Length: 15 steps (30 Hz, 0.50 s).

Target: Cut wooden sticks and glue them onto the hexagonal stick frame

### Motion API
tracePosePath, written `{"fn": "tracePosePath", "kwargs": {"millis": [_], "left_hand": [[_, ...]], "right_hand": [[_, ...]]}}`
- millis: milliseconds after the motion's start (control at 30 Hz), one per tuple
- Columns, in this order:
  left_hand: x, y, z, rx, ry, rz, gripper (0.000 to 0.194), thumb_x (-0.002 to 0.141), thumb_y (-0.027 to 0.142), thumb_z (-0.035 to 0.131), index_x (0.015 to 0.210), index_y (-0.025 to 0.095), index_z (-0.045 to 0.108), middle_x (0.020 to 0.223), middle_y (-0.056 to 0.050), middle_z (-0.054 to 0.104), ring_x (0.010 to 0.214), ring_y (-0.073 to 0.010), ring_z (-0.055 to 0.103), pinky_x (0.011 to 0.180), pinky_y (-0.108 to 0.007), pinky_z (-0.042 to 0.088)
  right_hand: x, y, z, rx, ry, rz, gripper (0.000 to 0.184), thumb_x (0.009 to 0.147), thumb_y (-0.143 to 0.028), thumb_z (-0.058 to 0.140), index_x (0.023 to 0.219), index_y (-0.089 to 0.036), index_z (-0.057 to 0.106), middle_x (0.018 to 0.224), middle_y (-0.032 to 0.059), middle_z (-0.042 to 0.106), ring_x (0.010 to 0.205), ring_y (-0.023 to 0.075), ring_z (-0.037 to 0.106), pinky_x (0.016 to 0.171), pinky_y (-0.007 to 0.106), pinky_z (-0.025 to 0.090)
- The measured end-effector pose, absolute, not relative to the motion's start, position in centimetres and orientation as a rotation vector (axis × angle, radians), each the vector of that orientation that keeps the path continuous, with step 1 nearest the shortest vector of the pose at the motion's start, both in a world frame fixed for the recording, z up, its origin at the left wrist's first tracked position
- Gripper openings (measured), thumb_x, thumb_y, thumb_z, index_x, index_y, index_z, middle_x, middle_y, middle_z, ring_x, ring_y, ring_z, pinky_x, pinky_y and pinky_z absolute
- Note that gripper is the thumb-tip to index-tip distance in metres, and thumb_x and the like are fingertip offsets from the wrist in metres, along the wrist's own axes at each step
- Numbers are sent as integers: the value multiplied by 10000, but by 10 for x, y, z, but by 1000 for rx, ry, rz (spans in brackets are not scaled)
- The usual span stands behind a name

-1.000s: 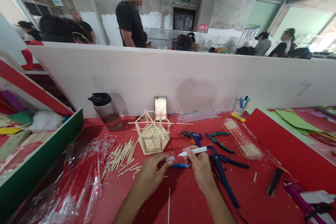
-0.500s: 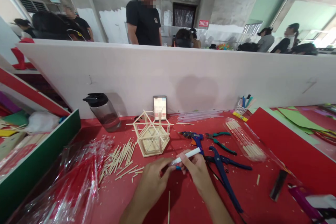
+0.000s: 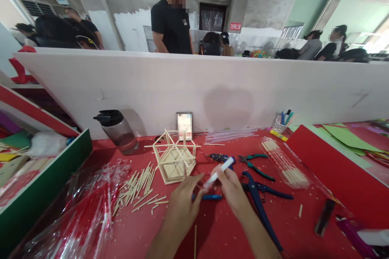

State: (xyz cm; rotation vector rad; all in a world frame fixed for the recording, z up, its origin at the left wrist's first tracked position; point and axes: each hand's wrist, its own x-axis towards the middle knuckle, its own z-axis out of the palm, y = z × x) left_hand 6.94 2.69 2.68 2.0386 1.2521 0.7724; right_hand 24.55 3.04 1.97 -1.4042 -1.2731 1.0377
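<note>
My right hand is closed around a white pen-like tube, which tilts up to the right. Its lower end, slightly blurred, lies close to the fingertips of my left hand. A slim blue pen passes behind my left thumb, and the left fingers curl around it. Just beyond my hands stands a hexagonal stick frame with a slatted base and upright posts. Cut wooden sticks lie in a loose pile to its left. One single stick rests between my forearms.
Right of my hands lie a glue gun, green-handled pliers, a blue cutter and bagged sticks. A dark bottle and a lit phone stand by the white partition. Plastic wrap covers the left side.
The white tube has tipped more steeply, its upper end rising. My hands have moved slightly apart, and more of the blue pen shows beneath them.
</note>
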Motion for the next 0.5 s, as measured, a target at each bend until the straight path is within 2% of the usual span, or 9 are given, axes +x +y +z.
{"fn": "tracePosePath", "kwargs": {"millis": [67,133,200,267,333,400,500], "left_hand": [[69,31,23,2180,1289,606,275,942,228,535,1185,212,663,1145,-98,699,1076,-265,630,927,-377,494],[70,34,16,2296,1337,394,199,917,171,560,1064,203,691,1102,-90,692,1082,-276,608,943,-393,469],[74,36,9,2364,1360,232,159,900,152,590,1007,200,697,1086,-83,688,1101,-288,592,959,-411,448],[78,38,3,2391,1358,150,167,885,146,614,1023,198,692,1096,-88,687,1111,-298,591,964,-425,440],[80,37,3,2406,1360,117,162,894,134,594,1019,190,681,1091,-100,688,1101,-301,598,981,-440,426],[79,32,8,2402,1348,127,199,927,105,507,1039,186,650,1101,-108,685,1093,-287,602,992,-427,414],[71,18,27,2236,1256,296,258,982,122,362,1105,200,576,1059,-88,691,986,-239,636,866,-327,464]], "right_hand": [[277,45,29,-1508,-1341,960,582,938,-699,315,801,-194,568,633,13,595,536,153,566,537,267,469],[308,62,40,-1646,-1423,854,419,935,-586,456,864,-198,595,629,-6,595,543,163,564,572,277,457],[333,80,48,-1790,-1477,714,224,886,-397,595,957,-188,634,690,24,641,710,218,636,710,320,467],[347,93,53,-1902,-1511,594,126,830,-238,635,929,-162,658,794,96,680,891,281,654,834,382,447],[353,98,54,-1951,-1550,505,120,802,-153,624,910,-137,674,919,166,690,1034,328,622,926,436,409],[351,92,55,-1935,-1604,461,175,824,-140,588,969,-124,683,1026,189,682,1097,327,594,970,452,390],[340,68,58,-1805,-1725,558,243,896,-233,551,1099,-175,672,996,96,700,955,240,641,881,371,468]]}}
